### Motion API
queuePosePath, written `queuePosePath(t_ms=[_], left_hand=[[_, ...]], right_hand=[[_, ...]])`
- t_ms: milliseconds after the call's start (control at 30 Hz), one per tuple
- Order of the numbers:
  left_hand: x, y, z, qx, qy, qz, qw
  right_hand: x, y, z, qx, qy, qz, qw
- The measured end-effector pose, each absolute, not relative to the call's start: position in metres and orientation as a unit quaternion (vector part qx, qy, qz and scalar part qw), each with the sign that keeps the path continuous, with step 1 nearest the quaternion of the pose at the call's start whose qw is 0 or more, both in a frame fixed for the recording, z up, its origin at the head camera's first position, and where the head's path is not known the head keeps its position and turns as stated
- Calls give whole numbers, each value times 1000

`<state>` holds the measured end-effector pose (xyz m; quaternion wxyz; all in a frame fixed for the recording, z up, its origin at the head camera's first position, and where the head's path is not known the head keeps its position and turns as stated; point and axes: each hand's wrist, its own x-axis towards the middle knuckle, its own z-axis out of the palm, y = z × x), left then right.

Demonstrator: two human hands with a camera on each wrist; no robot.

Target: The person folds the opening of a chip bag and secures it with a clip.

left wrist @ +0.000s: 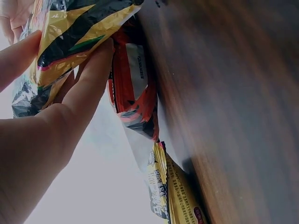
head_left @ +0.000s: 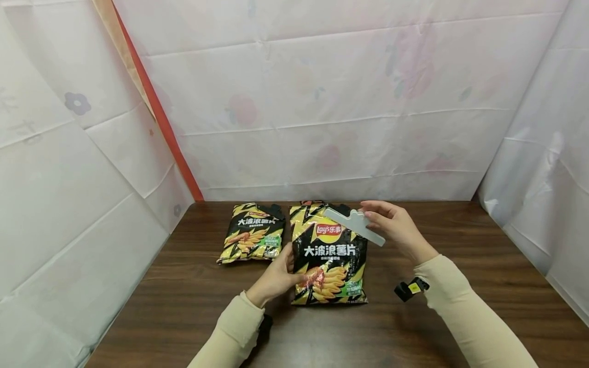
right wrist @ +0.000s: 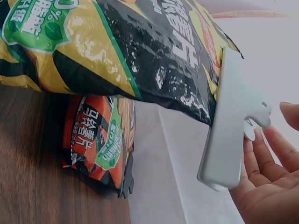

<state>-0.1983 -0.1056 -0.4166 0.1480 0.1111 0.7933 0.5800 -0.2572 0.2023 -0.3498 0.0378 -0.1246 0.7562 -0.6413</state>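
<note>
A black and yellow bag of potato chips [head_left: 329,266] stands tilted up over the table, its front toward me. My left hand [head_left: 276,278] grips its left side, with the thumb in front and the fingers behind, as the left wrist view shows. A pale grey bag clip [right wrist: 224,121] sits slantwise across the bag's top right corner. My right hand [right wrist: 268,177] is beside the clip's handle. Its fingertips are right at the handle's underside, while the thumb stands apart from it.
A second black and yellow chip bag [head_left: 253,232] lies to the left on the brown wooden table [head_left: 184,306]. Behind the held bag is a red chip bag [right wrist: 96,135], mostly hidden in the head view. White patterned sheets [head_left: 322,102] enclose the table's back and sides.
</note>
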Motion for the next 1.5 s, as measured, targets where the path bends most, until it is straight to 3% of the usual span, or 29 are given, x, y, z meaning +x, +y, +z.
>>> queuePosePath(t_ms=[667, 1200, 1500], left_hand=[[-197, -104, -418, 124, 788, 588, 131], [-197, -105, -418, 106, 798, 578, 135], [-198, -106, -417, 105, 793, 582, 144]], right_hand=[[-227, 222, -386, -95, 745, -659, 28], [-208, 192, -418, -25, 721, -679, 136], [-204, 184, -427, -40, 713, -675, 182]])
